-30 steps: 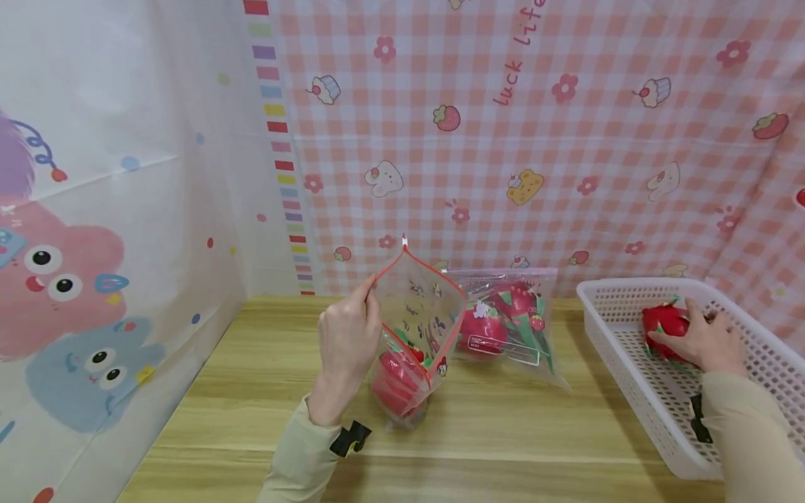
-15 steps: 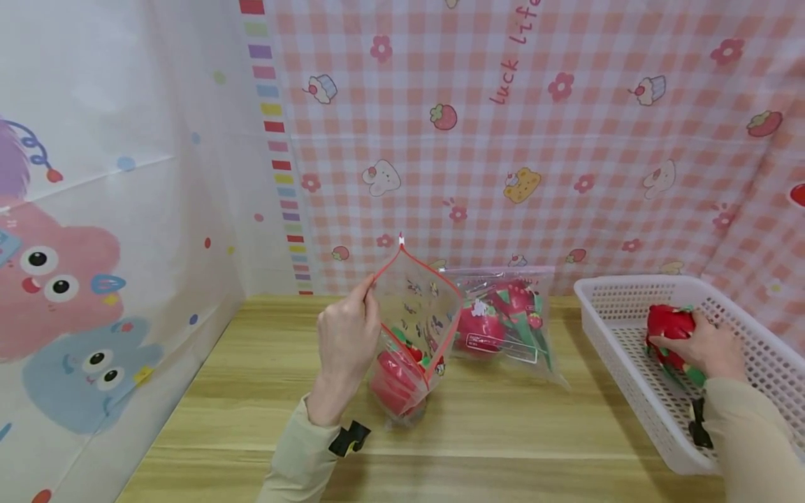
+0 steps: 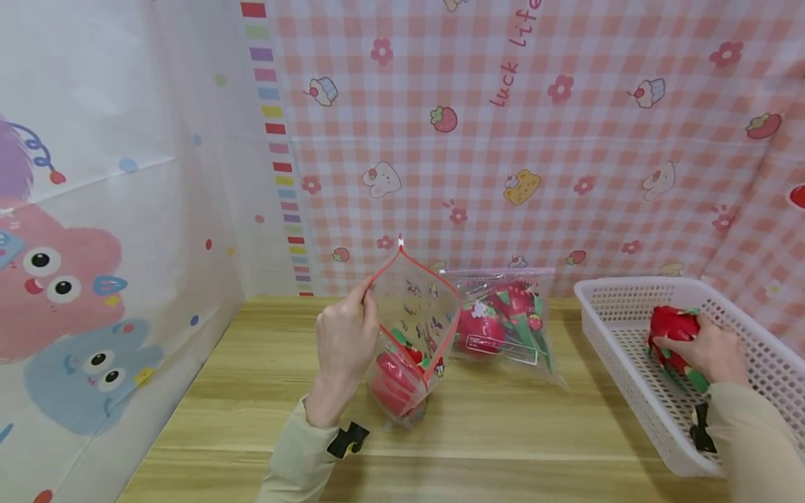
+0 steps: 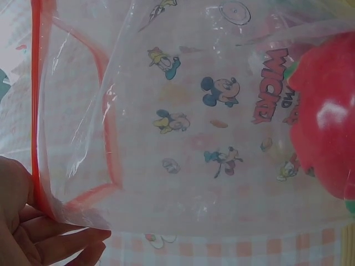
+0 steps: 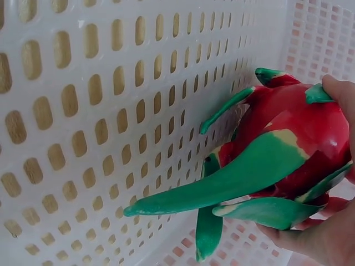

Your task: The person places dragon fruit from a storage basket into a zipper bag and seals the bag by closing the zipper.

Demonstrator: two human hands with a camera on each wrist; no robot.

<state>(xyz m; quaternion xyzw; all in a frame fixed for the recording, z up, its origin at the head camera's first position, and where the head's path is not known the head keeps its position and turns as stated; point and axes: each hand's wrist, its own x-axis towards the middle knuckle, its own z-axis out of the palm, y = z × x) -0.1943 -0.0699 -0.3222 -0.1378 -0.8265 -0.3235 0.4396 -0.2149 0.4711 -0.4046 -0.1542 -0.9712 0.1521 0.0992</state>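
Observation:
My left hand [image 3: 346, 332] pinches the red-edged mouth of a clear zip bag [image 3: 415, 297], whose opening gapes wide above the table. Inside the bag, low down, lies a red fruit [image 3: 395, 384] with green tips; the left wrist view shows part of it beside printed cartoon figures. Over in the white basket [image 3: 619, 377], my right hand [image 3: 720, 349] grips a dragon fruit [image 3: 673, 332]. In the right wrist view that dragon fruit [image 5: 299, 127] is glossy red with long green scales, and my fingers and thumb curve round its side. The palm is mostly hidden.
A second clear zip bag [image 3: 503, 328] with red and green fruit in it stands behind the first one, against the checked backdrop [image 3: 503, 140]. The basket's raised perforated wall runs along the right side of the wooden table [image 3: 251, 405].
My right hand has closed round the dragon fruit and turned it in the basket, so its green scales point towards me. My left hand and the bag stay almost in place.

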